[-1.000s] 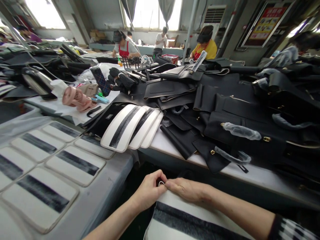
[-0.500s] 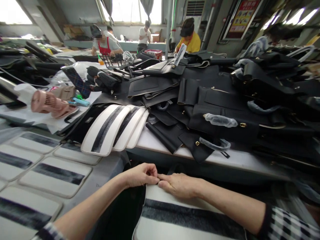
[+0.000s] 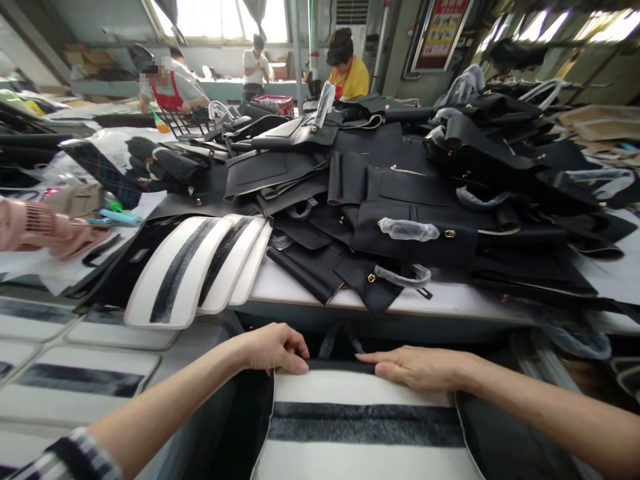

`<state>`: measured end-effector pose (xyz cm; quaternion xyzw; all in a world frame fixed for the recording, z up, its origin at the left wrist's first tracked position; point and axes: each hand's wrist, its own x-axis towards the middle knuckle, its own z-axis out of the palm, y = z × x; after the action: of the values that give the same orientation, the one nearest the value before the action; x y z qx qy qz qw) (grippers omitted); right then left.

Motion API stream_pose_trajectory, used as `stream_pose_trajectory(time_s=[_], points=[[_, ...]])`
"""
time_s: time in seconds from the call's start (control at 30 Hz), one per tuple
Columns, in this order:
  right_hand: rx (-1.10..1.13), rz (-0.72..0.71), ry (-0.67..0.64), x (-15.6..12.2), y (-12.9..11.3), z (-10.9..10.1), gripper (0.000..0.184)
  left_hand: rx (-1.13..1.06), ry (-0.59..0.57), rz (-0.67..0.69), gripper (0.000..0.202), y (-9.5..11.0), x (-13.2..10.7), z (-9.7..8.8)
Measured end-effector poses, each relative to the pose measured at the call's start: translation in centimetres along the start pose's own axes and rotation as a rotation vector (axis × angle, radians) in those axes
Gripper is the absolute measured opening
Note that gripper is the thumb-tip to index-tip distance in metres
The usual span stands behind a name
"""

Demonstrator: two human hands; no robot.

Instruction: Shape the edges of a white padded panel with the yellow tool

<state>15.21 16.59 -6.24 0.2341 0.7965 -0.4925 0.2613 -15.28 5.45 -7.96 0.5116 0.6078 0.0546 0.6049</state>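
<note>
In front of me lies a white panel [image 3: 360, 457] with a dark smeared stripe across it, inside black material. A black strip [image 3: 333, 365] runs along its far edge. My left hand [image 3: 277, 348] has curled fingers and a thumb on that strip at the far left corner. My right hand [image 3: 425, 368] lies along the far edge at the right, index finger stretched out over the strip and thumb resting on the panel. Its other fingers are partly hidden. Just beyond the strip stands a plastic-wrapped handle [image 3: 341, 339].
Similar striped white panels [image 3: 177, 273] overlap at the table's near edge, and more panels [image 3: 83, 380] lie flat at left. Black bags [image 3: 415, 200] are heaped on the white table [image 3: 300, 283]. A pink fan [image 3: 35, 223] stands at left. Several people work at the back.
My hands, close together before, are now apart, the right one further right along the edge. More of the black strip shows between them. The view has turned to the right.
</note>
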Motion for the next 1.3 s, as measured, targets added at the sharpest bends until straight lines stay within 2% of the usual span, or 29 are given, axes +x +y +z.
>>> stream_pose_trajectory(time_s=[0.1,0.23,0.47,0.63,0.77,0.87,0.93,1.03,1.13,1.3], points=[[-0.03,0.014,0.028,0.3,-0.2,0.0,0.056,0.111,0.044,0.011,0.036,0.5,0.2,-0.1],[-0.022,-0.006,0.036,2.3,-1.8,0.4,0.057,0.25,0.082,0.016,0.039,1.3,0.6,-0.4],[0.014,-0.105,0.021,5.8,-4.8,0.8,0.056,0.323,-0.029,-0.004,0.04,1.9,1.6,-0.7],[-0.077,-0.087,0.019,6.6,-5.7,0.7,0.055,0.351,-0.068,-0.009,0.039,2.1,2.4,-1.0],[-0.072,-0.068,-0.007,5.6,-5.2,0.2,0.059,0.386,-0.046,0.024,0.043,1.9,2.2,-0.9],[-0.027,-0.081,-0.034,3.8,-3.9,-0.5,0.059,0.428,-0.014,0.048,0.047,1.8,2.2,-0.6],[-0.018,-0.055,-0.034,2.3,-2.6,-1.0,0.057,0.426,-0.004,0.077,0.042,2.1,2.5,-0.3],[0.011,0.01,-0.012,-0.2,-0.5,-1.6,0.054,0.382,-0.033,0.135,0.031,3.0,2.9,0.2],[0.043,0.068,0.016,-2.2,1.4,-1.8,0.05,0.365,-0.065,0.148,0.03,3.5,3.2,0.5],[0.067,0.066,0.059,-3.5,2.9,-1.6,0.049,0.354,-0.104,0.122,0.032,3.7,3.5,0.6]])
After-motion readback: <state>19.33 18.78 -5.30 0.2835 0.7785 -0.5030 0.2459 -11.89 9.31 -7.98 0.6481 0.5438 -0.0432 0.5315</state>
